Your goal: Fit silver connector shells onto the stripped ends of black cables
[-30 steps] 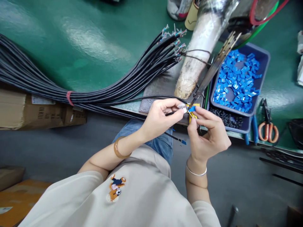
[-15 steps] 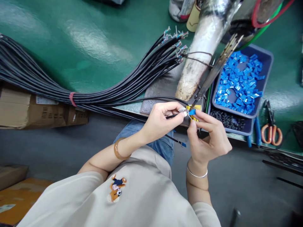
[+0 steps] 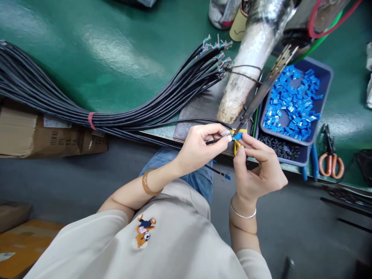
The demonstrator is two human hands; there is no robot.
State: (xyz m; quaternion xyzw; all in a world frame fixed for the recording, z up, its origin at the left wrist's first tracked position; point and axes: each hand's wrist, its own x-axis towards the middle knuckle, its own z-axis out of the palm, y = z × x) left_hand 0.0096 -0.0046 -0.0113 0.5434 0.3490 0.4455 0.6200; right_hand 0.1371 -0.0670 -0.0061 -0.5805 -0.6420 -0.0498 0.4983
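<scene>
My left hand (image 3: pixel 202 145) pinches the end of a black cable (image 3: pixel 213 141) at the table edge. At that end sits a small blue connector (image 3: pixel 237 136), close to the tip of a metal tool arm. My right hand (image 3: pixel 257 164) has its index fingertip at the connector's right side, and its thumb sits lower, a little apart from it. Whether the right fingers hold a thin wire is too small to tell. Behind my hands is a yellow piece (image 3: pixel 237 147). Below them hangs another cable end with a blue connector (image 3: pixel 227 176).
A bundle of black cables (image 3: pixel 124 118) with frayed ends crosses the green table (image 3: pixel 122 50). A white wrapped post (image 3: pixel 242 73) stands behind my hands. To the right are a tray (image 3: pixel 327 83) of blue connectors, black parts (image 3: pixel 279 147) and orange-handled scissors (image 3: pixel 331 166).
My right hand has shifted slightly right and down. The thin white wire seen between its fingers before no longer shows clearly. My left hand stays at the cable end.
</scene>
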